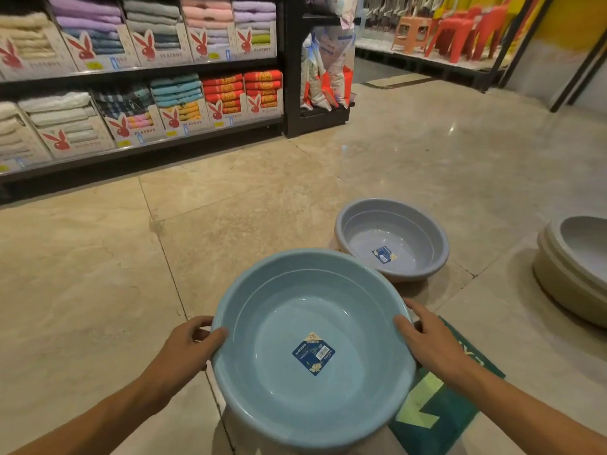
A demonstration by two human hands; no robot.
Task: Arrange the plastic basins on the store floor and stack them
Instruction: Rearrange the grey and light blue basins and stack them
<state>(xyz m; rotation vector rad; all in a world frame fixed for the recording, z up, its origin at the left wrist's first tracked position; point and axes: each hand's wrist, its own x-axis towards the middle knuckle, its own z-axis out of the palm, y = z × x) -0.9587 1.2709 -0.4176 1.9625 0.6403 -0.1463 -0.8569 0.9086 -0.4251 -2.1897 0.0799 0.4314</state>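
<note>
At the rim of the blue basin (279, 290), our fingers (220, 333) pinch from both sides. On the left hand (187, 346) the thumb lies over the lip and points into the bowl, while the other fingers curl round the outer edge beneath it. On the right hand (430, 339) the thumb presses onto the opposite lip and the forefinger stretches along the outside of the rim; the remaining fingers are tucked behind the wall, where we cannot see them. Both forearms reach in from the bottom corners.

We hold the basin mouth up, low in front of us, and a dark blue label (313, 353) sticks to its inner bottom. We cannot tell whether its base touches the floor (98, 274).

Under our right wrist a green mat (437, 412) with pale green shapes lies on the tiles, partly covered by the basin. Just beyond the blue rim, a grey basin (361, 231) sits upright on the floor with a small label (384, 254) inside it. Well apart to the right, cream basins (565, 280) are nested one in another at the edge of view.

Farther off, black shelves (197, 68) on the left carry boxes of folded towels (88, 14) in many colours. At the shelf end stand printed bags (325, 70), and at the far right are red plastic chairs (460, 31) beside a peach stool (410, 31).
</note>
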